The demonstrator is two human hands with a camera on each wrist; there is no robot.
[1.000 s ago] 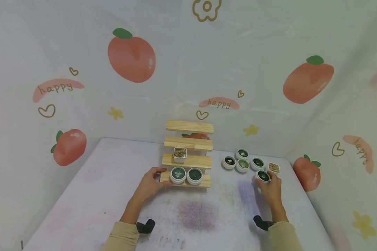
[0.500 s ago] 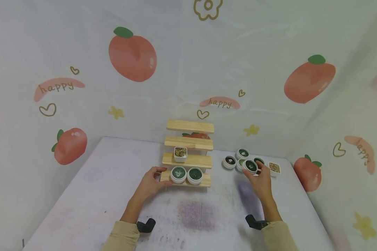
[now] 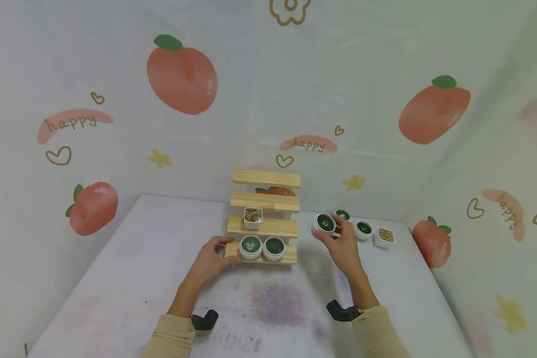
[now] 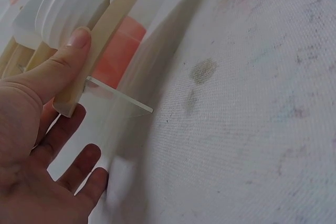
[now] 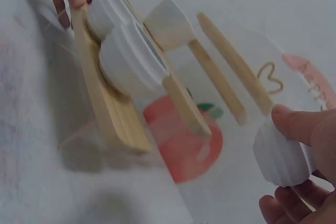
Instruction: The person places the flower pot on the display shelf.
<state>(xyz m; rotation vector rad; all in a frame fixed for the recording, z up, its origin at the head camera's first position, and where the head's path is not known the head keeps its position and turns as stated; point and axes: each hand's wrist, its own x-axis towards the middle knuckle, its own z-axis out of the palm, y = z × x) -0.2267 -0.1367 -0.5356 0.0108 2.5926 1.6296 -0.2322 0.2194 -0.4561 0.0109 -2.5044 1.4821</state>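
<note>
We read one word — "happy", in brown lowercase — three times on the wall sheet: on the left pink band, the centre pink band and the right pink band, where it runs steeply downward. Wrist views show it partly.

A fruit-printed backdrop hangs behind a stained white tabletop.

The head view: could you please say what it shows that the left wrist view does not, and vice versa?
Only head: the right hand holding a round pot, and the green tops of the two shelved round pots.

Only left wrist: the palm side of the left hand, its lower fingers spread apart.

Both: that hand gripping the bottom shelf by its end, and a white square pot on the next shelf up.
</note>
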